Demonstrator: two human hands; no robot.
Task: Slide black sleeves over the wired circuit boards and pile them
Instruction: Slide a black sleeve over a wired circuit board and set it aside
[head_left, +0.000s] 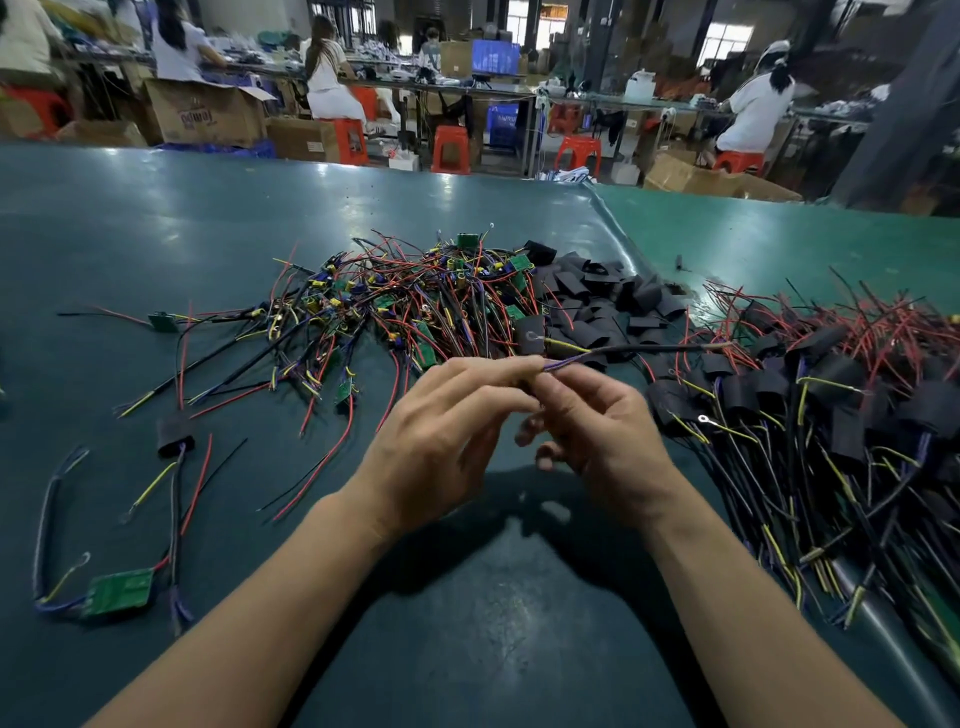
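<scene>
My left hand (441, 431) and my right hand (597, 436) meet above the table's middle, both pinching a wire bundle (623, 351) that runs out to the right. What sits between the fingers is hidden. Behind the hands lies a tangled heap of bare green circuit boards with coloured wires (415, 296). A heap of loose black sleeves (608, 301) lies just right of it. At the far right is a pile of sleeved boards (831, 415) with their wires trailing toward me.
The green table (156, 218) carries a stray bare board (119, 592) and a single sleeved board (174, 434) at the left. A lighter green table (779, 234) joins on the right. Beyond the far edge, people sit on orange stools among cardboard boxes.
</scene>
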